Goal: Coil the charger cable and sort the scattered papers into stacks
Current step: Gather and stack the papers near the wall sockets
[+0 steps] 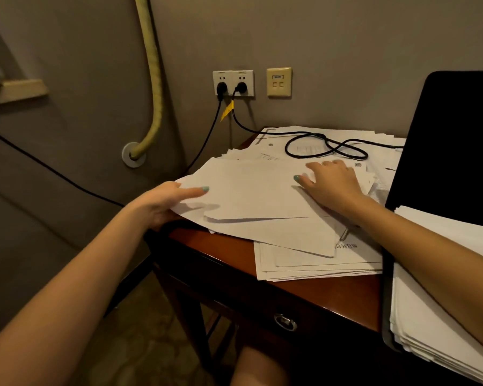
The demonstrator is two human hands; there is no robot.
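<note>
Head view: a reddish wooden desk (313, 293) stands against a grey-brown wall, its top covered by scattered papers (262, 196), with a tidier stack (435, 302) at the right edge of the frame. The charger cable (326, 148) is black and plugged into the wall socket (233, 82); it lies in a loose loop on the rear sheets. The left hand (162, 203) grips the left edge of the upper sheets, thumb on top and fingers hidden beneath, while the right hand (333, 182) rests flat on the papers just in front of the cable loop, fingers straight and spread, holding nothing.
</note>
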